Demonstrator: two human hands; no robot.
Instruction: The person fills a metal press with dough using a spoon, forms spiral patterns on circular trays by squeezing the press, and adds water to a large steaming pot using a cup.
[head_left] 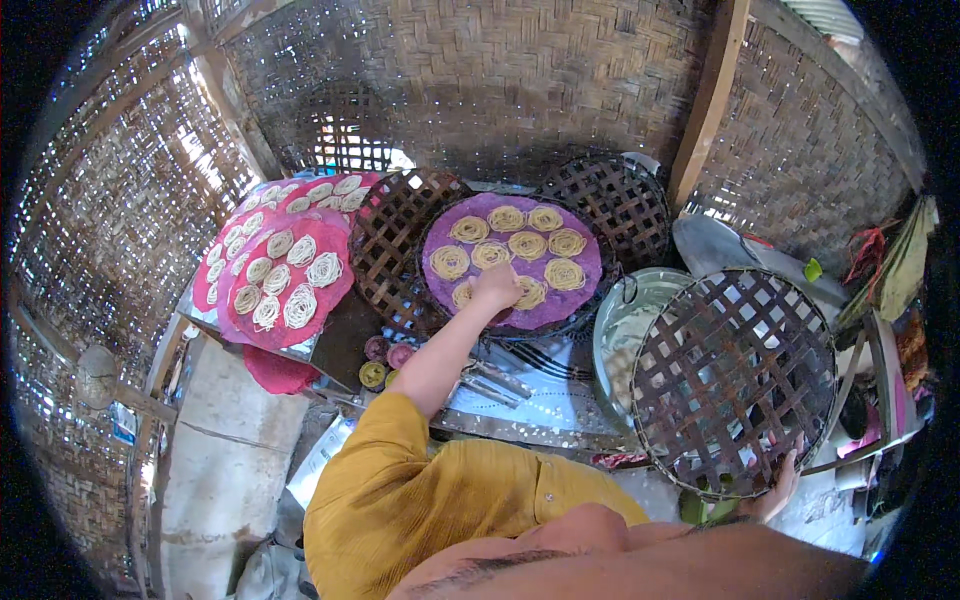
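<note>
My left hand (pixel 497 287) reaches down over a purple sheet (pixel 505 262) bearing several round yellowish noodle nests (pixel 527 245). It is at the front row of nests, and its fingertips are hidden beneath it, so I cannot see whether they pinch anything. The sheet lies on a round dark open-weave tray, mostly covered. Off to the right, my right hand (pixel 785 487) grips the near rim of a round woven bamboo rack (pixel 735 370). This rack is tilted up, carries nothing, and partly overlaps a large basin (pixel 612 330) with pale contents.
Pink sheets (pixel 315 265) with paler nests lie at the left. Other woven racks (pixel 405 235) (pixel 610 200) lean beside and behind the tray. Small pink and yellow-green cups (pixel 372 374) and metal tools (pixel 495 382) sit in front. Woven bamboo walls (pixel 480 90) close off the back.
</note>
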